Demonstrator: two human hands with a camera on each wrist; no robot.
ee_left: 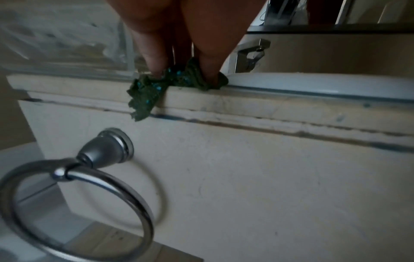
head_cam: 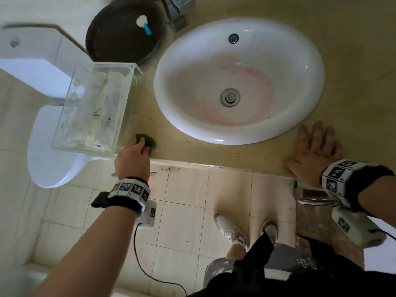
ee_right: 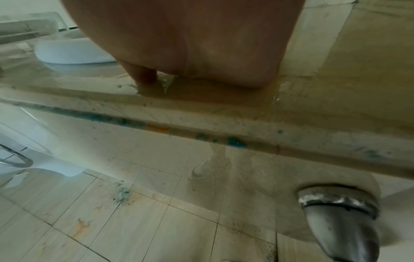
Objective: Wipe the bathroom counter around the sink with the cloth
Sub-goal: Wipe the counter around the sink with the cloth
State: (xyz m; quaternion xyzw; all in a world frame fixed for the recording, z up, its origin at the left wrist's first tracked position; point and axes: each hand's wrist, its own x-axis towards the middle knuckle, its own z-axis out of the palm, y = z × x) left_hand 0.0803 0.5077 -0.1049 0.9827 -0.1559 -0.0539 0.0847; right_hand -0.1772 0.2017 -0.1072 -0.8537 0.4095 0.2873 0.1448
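Observation:
A dark green cloth [head_cam: 147,140] lies on the beige counter [head_cam: 192,151] near its front edge, left of the white oval sink [head_cam: 240,80]. My left hand [head_cam: 137,151] holds it down, with fingers curled onto it. In the left wrist view the cloth [ee_left: 152,88] is bunched under my fingertips [ee_left: 156,65] and one corner hangs over the counter's front lip. My right hand [head_cam: 315,148] lies flat, fingers spread, on the counter right of the sink. In the right wrist view only the palm [ee_right: 201,44] shows, resting on the counter.
A clear plastic box [head_cam: 96,108] with packets stands on the counter right beside the cloth. Behind it are a dark round tray [head_cam: 120,33] with a small blue-handled item and the faucet [head_cam: 177,11]. A toilet [head_cam: 49,146] stands left; towel ring [ee_left: 78,191] hangs below the counter.

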